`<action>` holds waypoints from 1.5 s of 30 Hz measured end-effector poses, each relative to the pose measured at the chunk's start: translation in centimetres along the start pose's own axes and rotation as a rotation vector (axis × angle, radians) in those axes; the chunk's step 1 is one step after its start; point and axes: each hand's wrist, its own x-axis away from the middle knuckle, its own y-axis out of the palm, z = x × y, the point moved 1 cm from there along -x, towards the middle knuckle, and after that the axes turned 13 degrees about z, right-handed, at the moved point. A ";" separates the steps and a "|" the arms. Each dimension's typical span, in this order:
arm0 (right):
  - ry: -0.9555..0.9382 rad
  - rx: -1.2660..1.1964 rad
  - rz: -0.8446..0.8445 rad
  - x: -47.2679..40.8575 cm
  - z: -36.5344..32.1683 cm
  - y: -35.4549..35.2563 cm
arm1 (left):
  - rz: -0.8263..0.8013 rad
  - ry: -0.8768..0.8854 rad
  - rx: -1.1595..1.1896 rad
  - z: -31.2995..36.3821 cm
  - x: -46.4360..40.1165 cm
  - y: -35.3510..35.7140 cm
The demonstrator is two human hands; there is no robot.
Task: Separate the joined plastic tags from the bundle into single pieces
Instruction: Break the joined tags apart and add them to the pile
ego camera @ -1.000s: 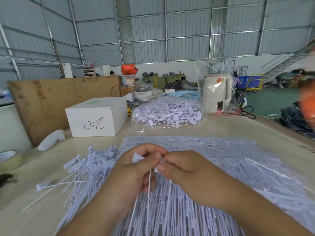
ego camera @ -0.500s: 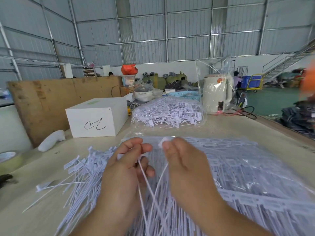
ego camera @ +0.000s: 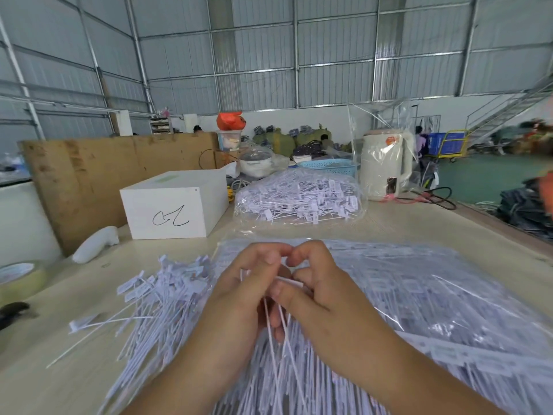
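My left hand (ego camera: 239, 298) and my right hand (ego camera: 314, 292) meet fingertip to fingertip above the table, both pinching the heads of a few thin white plastic tags (ego camera: 288, 282) whose long tails hang down between my wrists. Beneath my hands lies a large clear bag of joined tags (ego camera: 434, 301). A loose pile of single white tags (ego camera: 155, 301) spreads out on the table to the left of my left hand. Whether the tags I hold are still joined is hidden by my fingers.
A second clear bag of tags (ego camera: 299, 197) lies farther back. A white box (ego camera: 176, 205) stands at the back left, a cream kettle (ego camera: 384, 166) at the back right, a tape roll (ego camera: 21, 278) at the left edge. A wooden board (ego camera: 89, 175) leans behind.
My hands, spread apart with a tag in each half a second ago, have come back together and lower, pinching tags between them again.
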 end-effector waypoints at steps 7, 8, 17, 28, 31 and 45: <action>-0.025 -0.004 -0.091 -0.1 -0.2 -0.5 | -0.081 -0.277 0.169 -0.5 -0.7 -0.7; -0.023 0.001 -0.102 0.0 -0.3 -0.4 | -0.068 -0.276 0.167 -0.5 -0.8 -0.8; 0.076 0.128 -0.258 -1.0 -0.4 -2.6 | -0.004 -0.126 0.026 0.4 -1.1 -1.5; -0.032 0.207 -0.018 -0.9 -0.6 -1.5 | 0.113 -0.123 0.064 0.1 -0.5 -0.3; 0.089 -0.068 0.320 -1.9 -0.4 -3.3 | 0.225 -0.129 0.106 0.1 -0.8 -0.5; -0.028 0.204 -0.219 0.1 0.2 -0.9 | -0.118 0.109 -0.243 -0.5 0.2 -0.3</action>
